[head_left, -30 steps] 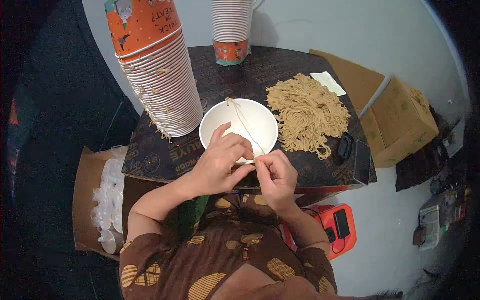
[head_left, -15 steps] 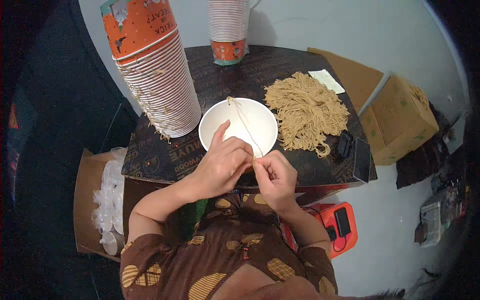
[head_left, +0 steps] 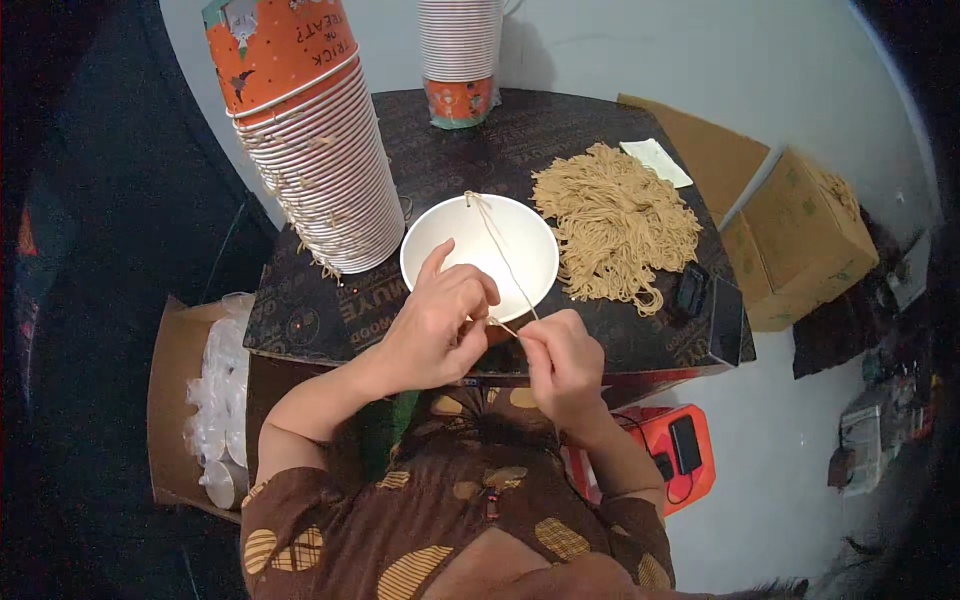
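Observation:
A white-lined paper bucket (head_left: 430, 232) stands mouth up near the table's front edge, its outside mostly hidden. A thin tan cord (head_left: 503, 255) is fixed at the far rim and crosses the mouth to my hands at the near rim. My left hand (head_left: 438, 325) pinches a bit of cord by the near rim, its index finger raised. Slightly to the right, my right hand (head_left: 565, 365) grips the cord between thumb and fingers, and a short length stretches taut between both hands.
On the left of the table rises a tall stack of orange buckets (head_left: 325, 170) with cords hanging off the rims. A second stack (head_left: 460, 60) stands at the back. Right of the bucket lies a heap of tan cords (head_left: 620, 225). Cardboard boxes (head_left: 810, 240) stand beyond the table.
My right hand has moved slightly right and down, away from my left, drawing out the cord between them. My left fingers have loosened from the earlier shared pinch.

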The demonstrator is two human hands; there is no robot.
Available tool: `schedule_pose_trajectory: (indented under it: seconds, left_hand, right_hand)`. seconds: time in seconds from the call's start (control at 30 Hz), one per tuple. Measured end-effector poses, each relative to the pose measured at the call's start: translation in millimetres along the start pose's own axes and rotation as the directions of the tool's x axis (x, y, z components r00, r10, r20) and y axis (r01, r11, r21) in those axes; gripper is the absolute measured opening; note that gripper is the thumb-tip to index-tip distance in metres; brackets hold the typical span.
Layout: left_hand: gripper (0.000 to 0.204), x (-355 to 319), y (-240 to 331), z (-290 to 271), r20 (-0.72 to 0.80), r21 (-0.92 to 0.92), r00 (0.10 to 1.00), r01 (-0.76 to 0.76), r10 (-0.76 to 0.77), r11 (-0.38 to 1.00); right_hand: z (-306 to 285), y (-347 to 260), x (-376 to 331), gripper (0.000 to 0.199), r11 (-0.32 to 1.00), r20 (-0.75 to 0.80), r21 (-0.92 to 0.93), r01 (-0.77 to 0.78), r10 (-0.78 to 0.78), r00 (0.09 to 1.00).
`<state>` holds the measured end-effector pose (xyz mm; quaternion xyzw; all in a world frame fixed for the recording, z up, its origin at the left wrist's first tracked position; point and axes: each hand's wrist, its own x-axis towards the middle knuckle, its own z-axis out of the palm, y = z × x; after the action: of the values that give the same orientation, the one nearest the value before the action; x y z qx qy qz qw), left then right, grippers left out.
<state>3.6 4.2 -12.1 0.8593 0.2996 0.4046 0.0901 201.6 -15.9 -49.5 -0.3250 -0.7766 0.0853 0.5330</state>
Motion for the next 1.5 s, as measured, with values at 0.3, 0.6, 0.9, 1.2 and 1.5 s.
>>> schedule_pose_trajectory:
  seconds: [0.3,0.6,0.9,1.2,1.5]
  left_hand:
    - [0.017,0.6,-5.7,-0.5,-0.026,-0.033,0.996,0.089,-0.090,0.995]
    - [0.042,-2.5,-19.2,-42.7,-0.272,0.328,0.942,0.283,-0.197,0.901]
    - [0.039,-24.0,-26.7,-32.4,-0.175,-0.046,0.642,0.752,-0.747,0.657]
    - [0.016,-38.1,36.9,-160.2,-0.036,0.361,0.809,0.558,-0.587,0.747]
    - [0.012,3.0,0.3,-323.6,0.188,0.871,0.982,-0.161,0.014,-0.464]
  right_hand:
    - [-3.4,12.0,-6.1,0.013,0.992,0.069,-0.032,0.120,-0.118,0.991]
    - [-7.2,9.0,-7.9,0.030,0.990,0.009,-0.061,0.124,-0.124,0.992]
    - [-41.6,59.6,-54.6,0.016,0.984,-0.122,-0.156,-0.090,0.072,0.990]
    - [-69.6,120.3,-87.3,0.010,0.939,-0.306,-0.152,-0.309,0.252,0.918]
    - [-47.1,117.1,-83.3,0.009,0.938,-0.287,-0.272,-0.216,0.135,0.948]
